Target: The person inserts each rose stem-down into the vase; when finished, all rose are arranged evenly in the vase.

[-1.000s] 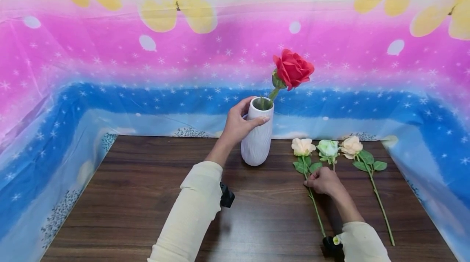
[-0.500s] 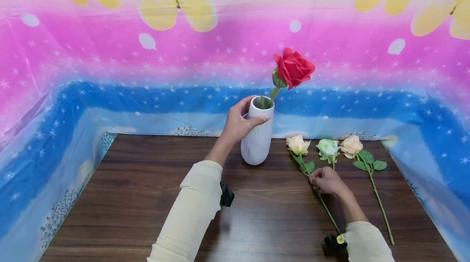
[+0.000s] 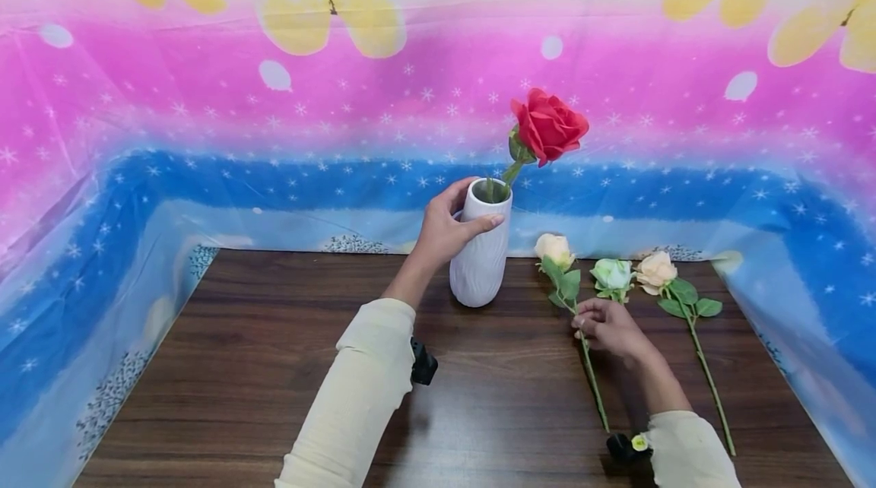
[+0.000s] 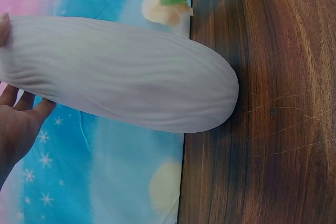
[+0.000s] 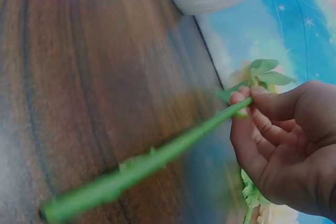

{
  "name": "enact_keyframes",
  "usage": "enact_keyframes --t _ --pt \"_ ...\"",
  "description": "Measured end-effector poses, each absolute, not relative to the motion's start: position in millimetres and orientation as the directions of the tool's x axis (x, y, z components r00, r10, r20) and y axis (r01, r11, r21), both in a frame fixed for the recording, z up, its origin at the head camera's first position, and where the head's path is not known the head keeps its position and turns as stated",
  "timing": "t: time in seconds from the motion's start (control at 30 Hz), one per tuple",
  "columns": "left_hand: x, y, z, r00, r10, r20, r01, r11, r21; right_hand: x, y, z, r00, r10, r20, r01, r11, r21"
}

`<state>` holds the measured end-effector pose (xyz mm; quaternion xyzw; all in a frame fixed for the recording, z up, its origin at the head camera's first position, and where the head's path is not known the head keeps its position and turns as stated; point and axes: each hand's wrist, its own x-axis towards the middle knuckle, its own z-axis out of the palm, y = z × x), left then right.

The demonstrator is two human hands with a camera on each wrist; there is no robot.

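My left hand [image 3: 448, 222] grips a white ridged vase [image 3: 477, 267] near its rim, thumb in front. The vase stands upright at the back of the table, and a red rose [image 3: 550, 127] leans out of its mouth to the right. Between thumb and fingers, my right hand [image 3: 609, 332] pinches the green stem of a cream rose [image 3: 554, 251]. In the right wrist view, that stem [image 5: 157, 156] slants out from the fingertips over the table, its cut end at lower left. The cream rose's head is partly hidden there behind its leaves.
To the right of my right hand lie a pale green rose [image 3: 611, 275], its stem largely hidden by that hand, and a peach rose [image 3: 655, 273] with a long leafy stem. A patterned cloth [image 3: 342, 191] hangs behind the dark wooden table [image 3: 274, 336].
My right hand has taken the cream rose up; its head has shifted up and slightly left, and its stem end has risen. The left hand and vase stay put.
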<state>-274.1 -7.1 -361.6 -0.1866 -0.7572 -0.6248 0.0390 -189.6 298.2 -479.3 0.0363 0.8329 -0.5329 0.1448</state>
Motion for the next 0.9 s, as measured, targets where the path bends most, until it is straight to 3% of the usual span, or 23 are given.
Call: enact_keyframes --t 0.27,0.9 --pt "-274.0 -7.4 -361.9 -0.928 0.234 0.288 0.328 0.154 0.932 -192.9 299.3 -471.1 -0.962 -0.105 -0.251 0.212 0.289 -0.934" --pt "-274.8 -7.7 -362.6 -0.927 0.237 0.292 0.332 0.150 0.931 -192.5 290.7 -451.2 -0.990 -0.076 -0.117 0.109 0.097 -0.989"
